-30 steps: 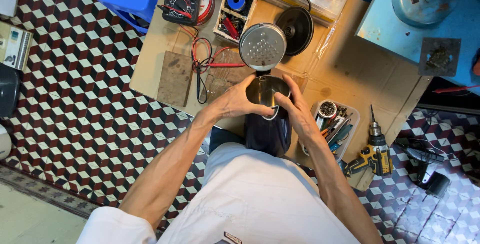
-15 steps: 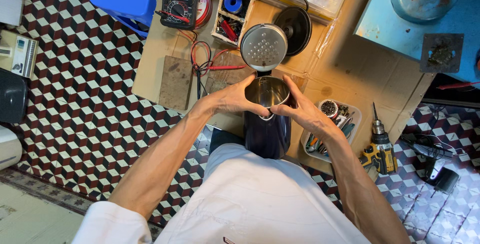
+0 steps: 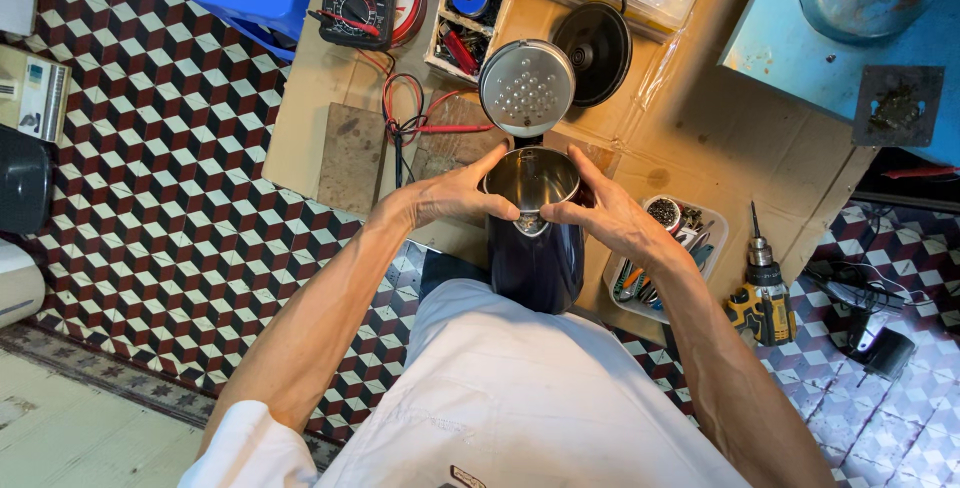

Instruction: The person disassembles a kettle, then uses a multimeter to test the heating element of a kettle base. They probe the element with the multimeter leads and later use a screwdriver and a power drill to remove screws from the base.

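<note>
Over the tiled floor [image 3: 150,148] and cardboard [image 3: 680,148], my left hand [image 3: 450,193] and right hand [image 3: 605,216] clasp the open kettle [image 3: 535,248] at its rim; it looks stiff, smooth, probably slippery.

Head camera looks steeply down, fairly near, probably from above a cardboard sheet [image 3: 700,148].

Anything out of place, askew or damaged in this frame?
Nothing spilled or visibly broken. The dark kettle sits off its round black base, lid flipped open, gripped at the rim by the left hand and right hand. Red and black wires lie tangled on the cardboard.
</note>
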